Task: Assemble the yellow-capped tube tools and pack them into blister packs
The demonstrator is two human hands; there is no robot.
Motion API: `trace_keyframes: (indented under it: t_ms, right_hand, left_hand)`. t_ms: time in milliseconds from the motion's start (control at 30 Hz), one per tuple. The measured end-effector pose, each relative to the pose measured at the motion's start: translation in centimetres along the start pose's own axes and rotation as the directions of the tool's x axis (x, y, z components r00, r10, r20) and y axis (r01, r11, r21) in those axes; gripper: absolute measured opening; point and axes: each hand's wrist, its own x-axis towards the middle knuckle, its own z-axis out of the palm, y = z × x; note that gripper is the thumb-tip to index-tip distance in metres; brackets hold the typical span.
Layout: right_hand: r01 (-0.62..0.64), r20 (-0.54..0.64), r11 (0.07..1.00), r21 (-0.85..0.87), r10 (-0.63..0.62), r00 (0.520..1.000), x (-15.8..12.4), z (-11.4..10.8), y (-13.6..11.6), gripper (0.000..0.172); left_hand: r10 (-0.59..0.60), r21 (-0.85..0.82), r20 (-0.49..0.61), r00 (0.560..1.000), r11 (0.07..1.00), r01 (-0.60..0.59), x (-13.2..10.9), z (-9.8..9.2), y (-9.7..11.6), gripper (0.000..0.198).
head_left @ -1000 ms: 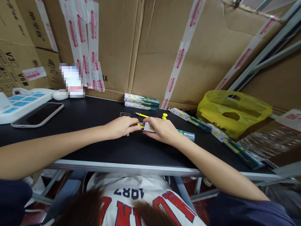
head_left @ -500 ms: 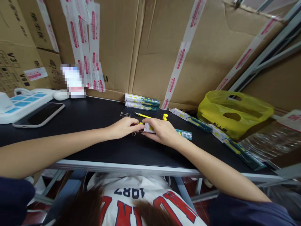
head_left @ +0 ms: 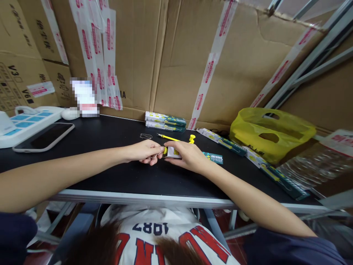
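Note:
My right hand (head_left: pixel 190 154) is wrapped over a slim white and green carton (head_left: pixel 212 157), whose left end shows beside my fingertips. At that end, my left hand (head_left: pixel 149 151) pinches a small yellow piece (head_left: pixel 165 150) between thumb and finger. A thin metal wire loop (head_left: pixel 154 156) shows at its curled fingers. How far the yellow piece sits inside the carton is hidden. Just beyond my hands lie a yellow rod with a metal tip (head_left: pixel 168 137), a yellow knob-shaped part (head_left: pixel 192 138) and a bent wire clip (head_left: pixel 146 136).
Two similar cartons (head_left: pixel 165 121) are stacked at the back. More cartons (head_left: pixel 222 141) lie to the right, near a yellow plastic bag (head_left: pixel 270 132) and clear bottles (head_left: pixel 309 158). Leftward are a phone (head_left: pixel 45 137) and a power strip (head_left: pixel 33 119). Cardboard (head_left: pixel 182 66) walls the desk's back.
My left hand has drawn slightly left, and its lower fingers now show curled by the wire loop. More of the yellow piece and the carton's end is visible. My right hand stays on the carton.

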Motion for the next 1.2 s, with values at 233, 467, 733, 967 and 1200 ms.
trace_keyframes:
  t_ms: [233, 467, 733, 967, 1200]
  right_hand:
    - [0.062, 0.028, 0.998, -0.02, -0.061, 0.998, 0.1, 0.1, -0.6, 0.037]
    - [0.125, 0.057, 0.989, -0.081, -0.12, 0.991, 0.4, 0.7, -1.3, 0.034]
    - [-0.123, 0.008, 0.988, -0.094, 0.124, 0.992, 0.2, 0.8, 0.0, 0.054]
    - [-0.16, -0.022, 0.985, -0.069, 0.159, 0.987, 0.1, 0.4, 0.0, 0.051]
    - [-0.15, -0.002, 0.986, -0.076, 0.15, 0.989, 0.1, 0.5, -0.1, 0.039]
  left_hand:
    - [0.077, 0.167, -0.003, 0.997, 0.983, -0.076, -0.5, 0.4, 0.1, 0.039]
    - [0.161, 0.394, -0.232, 0.959, 0.917, -0.058, -0.2, 1.5, 0.0, 0.028]
    - [0.052, -0.007, -0.212, 0.976, 0.998, -0.055, 0.3, 1.2, 0.4, 0.027]
    - [0.104, -0.032, -0.211, 0.972, 0.993, -0.113, 0.3, 0.5, 0.1, 0.032]
    - [0.286, 0.198, -0.154, 0.946, 0.947, -0.254, -0.1, 0.1, -0.1, 0.03]
